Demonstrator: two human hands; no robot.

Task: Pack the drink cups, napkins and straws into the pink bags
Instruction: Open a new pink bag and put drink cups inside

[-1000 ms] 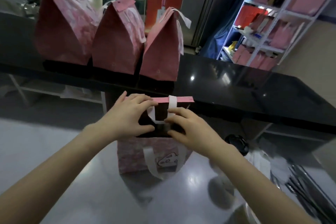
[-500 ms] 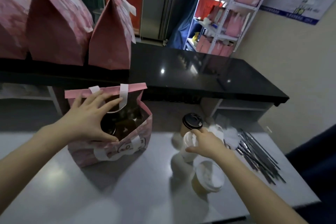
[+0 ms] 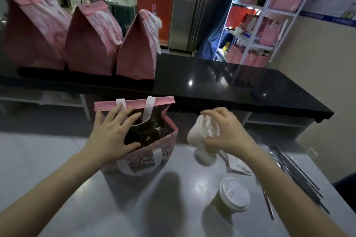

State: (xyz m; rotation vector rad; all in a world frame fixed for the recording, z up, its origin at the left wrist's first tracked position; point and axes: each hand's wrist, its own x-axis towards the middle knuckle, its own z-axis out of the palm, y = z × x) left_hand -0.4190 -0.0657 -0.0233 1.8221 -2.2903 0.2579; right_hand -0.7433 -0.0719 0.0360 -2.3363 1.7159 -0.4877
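Note:
An open pink bag (image 3: pixel 154 156) with white handles stands on the grey table (image 3: pixel 86 198), dark cups showing inside. My left hand (image 3: pixel 113 134) lies across its mouth, thumb on the front wall, holding it. To the right of the bag, my right hand (image 3: pixel 227 132) grips a blurred white cup (image 3: pixel 200 140), tilted and lifted off the table. A second white-lidded cup (image 3: pixel 231 198) stands at the lower right. White napkins (image 3: pixel 237 165) lie under my right wrist. Dark wrapped straws (image 3: pixel 300 175) lie along the table's right side.
Three closed pink bags (image 3: pixel 92 40) stand in a row on the black counter (image 3: pixel 231 86) behind the table. A white shelf rack (image 3: pixel 265 15) with more pink bags stands at the back right. The table's right edge runs just past the straws.
My right hand left the bag, took hold of a white cup on the right and has lifted it toward the bag. My left hand stays on the bag's mouth.

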